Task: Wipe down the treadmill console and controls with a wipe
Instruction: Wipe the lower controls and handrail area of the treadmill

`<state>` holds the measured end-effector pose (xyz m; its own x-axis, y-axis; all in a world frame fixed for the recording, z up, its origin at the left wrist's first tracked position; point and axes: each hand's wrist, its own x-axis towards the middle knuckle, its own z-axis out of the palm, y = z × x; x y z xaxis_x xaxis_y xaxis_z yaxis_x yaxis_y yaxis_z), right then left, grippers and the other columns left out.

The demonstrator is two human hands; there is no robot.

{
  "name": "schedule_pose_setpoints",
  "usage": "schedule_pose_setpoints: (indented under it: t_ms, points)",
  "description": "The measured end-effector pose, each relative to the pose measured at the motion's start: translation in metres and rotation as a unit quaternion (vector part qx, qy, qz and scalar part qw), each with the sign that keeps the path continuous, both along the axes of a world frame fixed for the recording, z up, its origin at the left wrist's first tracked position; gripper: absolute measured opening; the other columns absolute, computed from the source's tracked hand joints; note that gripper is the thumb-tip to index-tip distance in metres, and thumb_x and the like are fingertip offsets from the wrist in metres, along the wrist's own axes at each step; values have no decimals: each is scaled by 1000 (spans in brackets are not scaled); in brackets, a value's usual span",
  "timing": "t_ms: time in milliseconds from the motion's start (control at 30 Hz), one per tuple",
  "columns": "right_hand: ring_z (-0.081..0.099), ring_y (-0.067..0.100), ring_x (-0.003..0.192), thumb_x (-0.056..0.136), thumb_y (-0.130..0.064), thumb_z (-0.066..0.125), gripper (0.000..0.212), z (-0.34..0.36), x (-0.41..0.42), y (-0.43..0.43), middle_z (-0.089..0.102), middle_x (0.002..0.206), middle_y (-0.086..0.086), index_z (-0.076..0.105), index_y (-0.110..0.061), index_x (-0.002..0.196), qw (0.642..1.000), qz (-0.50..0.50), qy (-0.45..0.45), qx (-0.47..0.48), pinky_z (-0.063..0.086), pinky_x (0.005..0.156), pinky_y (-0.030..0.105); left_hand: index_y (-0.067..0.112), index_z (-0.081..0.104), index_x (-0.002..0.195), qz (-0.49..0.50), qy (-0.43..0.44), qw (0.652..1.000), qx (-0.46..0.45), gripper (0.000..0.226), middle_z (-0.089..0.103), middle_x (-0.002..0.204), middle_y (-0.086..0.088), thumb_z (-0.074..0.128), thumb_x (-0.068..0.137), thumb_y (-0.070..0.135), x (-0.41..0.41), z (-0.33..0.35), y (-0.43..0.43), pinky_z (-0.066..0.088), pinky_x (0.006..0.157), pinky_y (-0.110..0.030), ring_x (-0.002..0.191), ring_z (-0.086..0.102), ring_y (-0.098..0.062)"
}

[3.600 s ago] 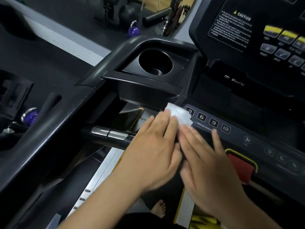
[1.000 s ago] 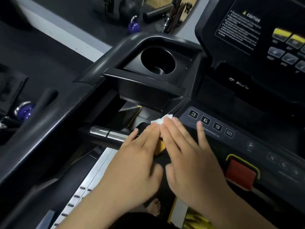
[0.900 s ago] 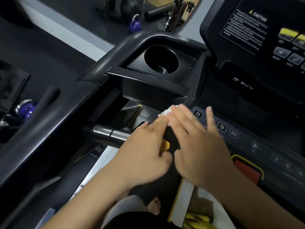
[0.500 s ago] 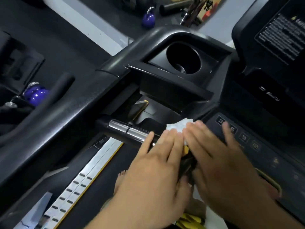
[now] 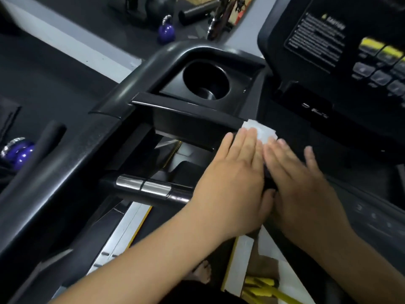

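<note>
Wipe [image 5: 260, 131] sits mid-frame, pressed on the console [image 5: 317, 128] under our left hand [image 5: 232, 183] and right hand [image 5: 306, 189], fingers [image 5: 248, 143] straight and flat; we judge the upper-right keypad [image 5: 381, 69] not yet wiped.

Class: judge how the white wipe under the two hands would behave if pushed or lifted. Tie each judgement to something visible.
Probably floppy: the wipe looks crumpled ahead of the left hand and right hand. Likely light: flat fingers alone pin it. Pushed, it may bunch rather than slide flat.

Purple kettlebell [image 5: 166, 31] on the dark floor [image 5: 54, 69] near a black roller [image 5: 198, 13]; a second kettlebell [image 5: 18, 151] far left
</note>
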<state>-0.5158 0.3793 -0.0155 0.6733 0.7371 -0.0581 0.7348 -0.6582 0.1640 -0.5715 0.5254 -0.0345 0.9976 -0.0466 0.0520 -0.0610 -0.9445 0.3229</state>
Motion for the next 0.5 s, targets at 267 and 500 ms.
schedule_pose_setpoints:
  t_ms: [267, 500]
  points:
    - [30, 23, 141, 71, -9, 40, 71, -25, -65, -66, 40, 150, 11, 38, -5, 142, 997, -32, 36, 53, 22, 107, 56, -3, 58, 131, -96, -36, 991, 80, 63, 50, 142, -23, 51, 81, 35, -52, -24, -53, 31, 106, -54, 136, 42, -38]
    - [26, 18, 144, 91, -24, 23, 59, -2, -27, -77, 36, 153, 9, 39, -5, 145, 978, -178, 49, 94, 17, 118, 54, -5, -4, 149, -140, -32, 974, 177, 83, 0, 160, -28, 39, 97, 43, 7, -5, -82, 2, 117, -63, 148, -7, -44]
